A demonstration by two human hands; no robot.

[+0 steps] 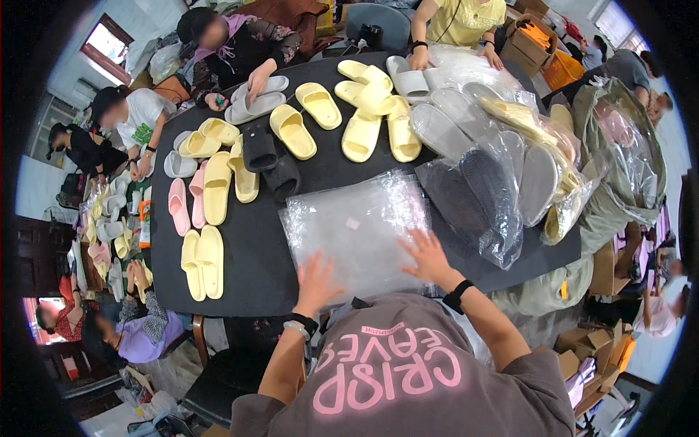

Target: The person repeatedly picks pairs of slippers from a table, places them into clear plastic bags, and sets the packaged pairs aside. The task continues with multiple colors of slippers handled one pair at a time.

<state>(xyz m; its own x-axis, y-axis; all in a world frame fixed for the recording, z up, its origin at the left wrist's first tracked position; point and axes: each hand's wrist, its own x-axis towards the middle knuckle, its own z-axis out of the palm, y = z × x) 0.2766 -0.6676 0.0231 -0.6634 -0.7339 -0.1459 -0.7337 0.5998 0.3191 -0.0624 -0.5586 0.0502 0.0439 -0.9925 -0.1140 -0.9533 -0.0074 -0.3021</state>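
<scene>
A stack of clear plastic bags point(349, 244) lies flat on the black table point(247, 269) in front of me. My left hand point(319, 282) rests at its near left edge with fingers spread, slightly blurred. On the near right part of the bags is my right hand point(428, 256), its fingers stretched out and apart. Neither hand grips anything. Just right of the stack lies a pair of black slippers point(473, 197) in clear plastic. Beyond the stack's far left corner sit loose black slippers point(262, 149). A pair of yellow slippers point(202, 261) lies at the table's left.
More yellow slippers point(362, 135), grey slippers point(256, 108) and pink slippers point(178, 206) cover the far and left table. Bagged slippers point(539, 182) pile up at right, beside a large plastic sack point(619, 153). Two people work across the table; a chair point(226, 386) stands at my left.
</scene>
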